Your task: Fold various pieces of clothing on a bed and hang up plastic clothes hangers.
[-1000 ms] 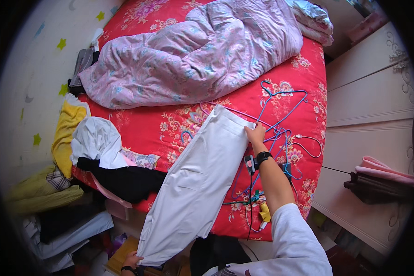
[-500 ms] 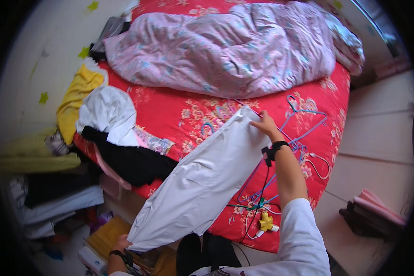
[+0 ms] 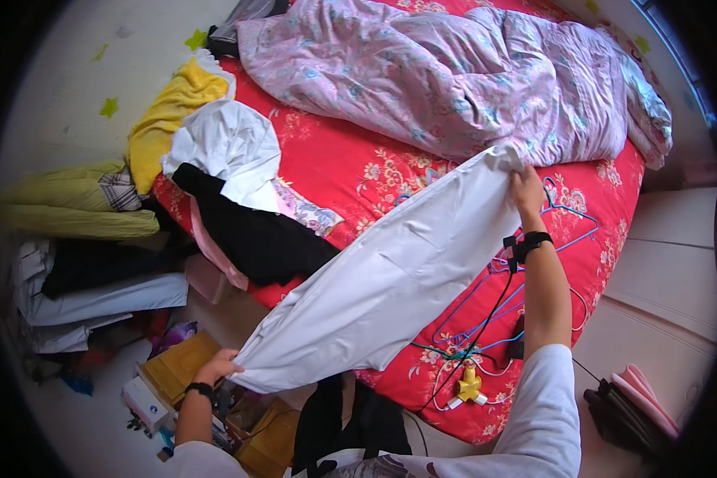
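Note:
A pair of white trousers [image 3: 390, 271], folded lengthwise, is stretched slantwise between my two hands over the bed. My left hand [image 3: 217, 366] grips the near-left end, fingers closed on the cloth beyond the bed's edge. At the far-right end, my right hand [image 3: 526, 191] is closed around the upper corner, close to the pink floral quilt [image 3: 422, 80]. Beneath and beside the cloth lie several thin hangers [image 3: 570, 211], partly covered by the trousers and my right arm. Black straps circle both wrists, and a cable hangs from the right one.
The bed has a red floral sheet [image 3: 334, 175]. Left on it are a black garment [image 3: 255, 231], a white garment [image 3: 231, 147] and a yellow one [image 3: 175, 111]. Folded clothes [image 3: 111, 299] are stacked further left. A yellow plug adapter [image 3: 470, 385] with cables lies near the front edge.
Both hands have risen away from me with the trousers, the right one also further right. The cloth is pulled tauter, and the right fingers have closed around its corner. The view has shifted.

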Action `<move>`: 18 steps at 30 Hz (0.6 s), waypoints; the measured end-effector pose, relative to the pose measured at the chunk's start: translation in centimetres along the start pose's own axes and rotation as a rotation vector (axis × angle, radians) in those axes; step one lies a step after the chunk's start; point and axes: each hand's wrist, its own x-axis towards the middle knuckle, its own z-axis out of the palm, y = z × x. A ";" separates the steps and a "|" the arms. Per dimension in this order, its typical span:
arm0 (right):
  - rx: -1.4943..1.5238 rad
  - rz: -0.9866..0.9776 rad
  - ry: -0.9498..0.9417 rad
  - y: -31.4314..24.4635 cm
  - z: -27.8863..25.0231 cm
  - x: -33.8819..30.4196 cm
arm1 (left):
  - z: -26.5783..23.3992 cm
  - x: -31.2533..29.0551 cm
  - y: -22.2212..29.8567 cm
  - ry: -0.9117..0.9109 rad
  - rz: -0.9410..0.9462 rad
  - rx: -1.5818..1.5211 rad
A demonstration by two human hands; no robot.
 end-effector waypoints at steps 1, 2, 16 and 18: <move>-0.053 -0.066 0.140 1.8 0.0 1.0 | 0.1 1.8 1.0 -0.022 0.026 0.080; -0.100 -0.044 0.190 1.0 0.1 0.4 | -0.1 2.4 1.1 -0.012 0.066 0.130; 0.862 0.184 -1.454 -5.2 -2.3 -52.1 | 1.1 -2.9 4.8 -0.422 -0.203 -0.335; 0.930 0.561 -1.690 -7.3 -1.7 -57.7 | 1.7 -3.9 4.3 -0.506 -0.166 -0.407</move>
